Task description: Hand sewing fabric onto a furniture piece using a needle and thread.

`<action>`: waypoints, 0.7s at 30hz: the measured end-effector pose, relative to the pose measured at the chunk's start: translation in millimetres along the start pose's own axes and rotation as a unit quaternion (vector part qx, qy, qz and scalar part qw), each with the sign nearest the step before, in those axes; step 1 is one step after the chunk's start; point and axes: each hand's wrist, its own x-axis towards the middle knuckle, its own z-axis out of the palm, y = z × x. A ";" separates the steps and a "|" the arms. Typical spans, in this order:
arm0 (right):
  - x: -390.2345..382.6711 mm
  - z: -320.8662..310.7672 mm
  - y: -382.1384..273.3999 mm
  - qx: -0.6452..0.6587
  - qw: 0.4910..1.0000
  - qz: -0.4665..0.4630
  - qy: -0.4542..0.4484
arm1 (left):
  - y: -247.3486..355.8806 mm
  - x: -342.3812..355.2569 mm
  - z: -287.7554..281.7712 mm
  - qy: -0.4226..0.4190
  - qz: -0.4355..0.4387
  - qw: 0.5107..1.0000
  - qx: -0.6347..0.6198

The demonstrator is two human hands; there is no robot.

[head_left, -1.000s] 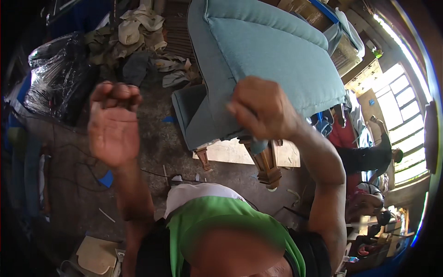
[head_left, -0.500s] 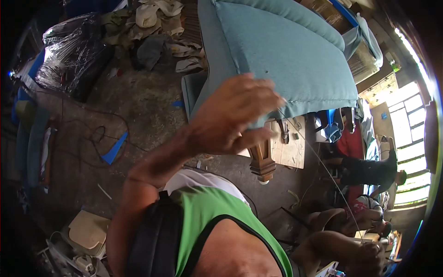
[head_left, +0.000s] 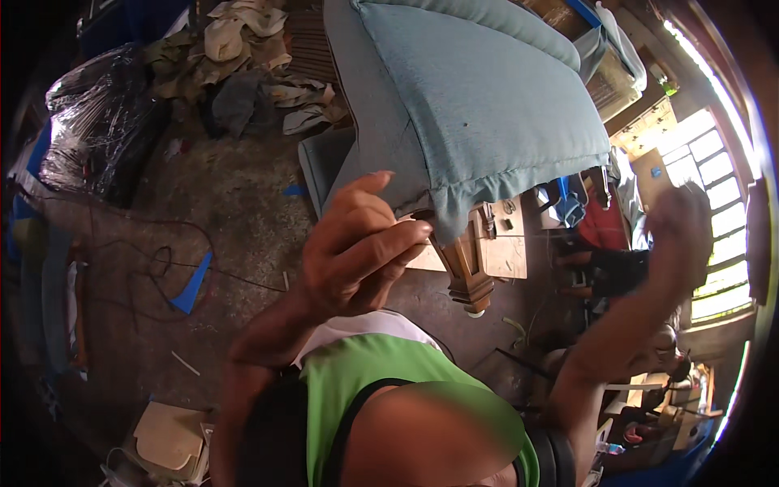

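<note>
A blue upholstered chair (head_left: pixel 487 97) fills the top centre, with a gathered fabric edge and a loose corner hanging over its carved wooden leg (head_left: pixel 469 276). My left hand (head_left: pixel 361 252) is beside that corner, its thumb and fingertips pinched together where a thin thread (head_left: pixel 552 237) reaches them. The thread runs nearly level across to my right hand (head_left: pixel 682 223), raised at the far right. Motion smears the right hand, but it looks closed around the thread's end. Whether a needle is on the thread, I cannot tell.
Behind the leg lies a wooden board (head_left: pixel 507 243) with small tools on it. Cloth scraps (head_left: pixel 243 89) are heaped at the upper left, near a plastic-wrapped bundle (head_left: pixel 97 122). A cord (head_left: pixel 235 280) crosses the floor at left. Other people (head_left: pixel 613 272) are at the right.
My right hand has risen from the lower right, swinging the thread from a steep slant to nearly level. My left hand has drawn back slightly and its spread fingers have closed into a pinch.
</note>
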 end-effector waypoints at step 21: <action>129.5 248.7 45.7 -0.283 0.877 -0.137 -0.363 | -4.0 -9.4 -67.7 0.115 -0.157 0.976 -0.101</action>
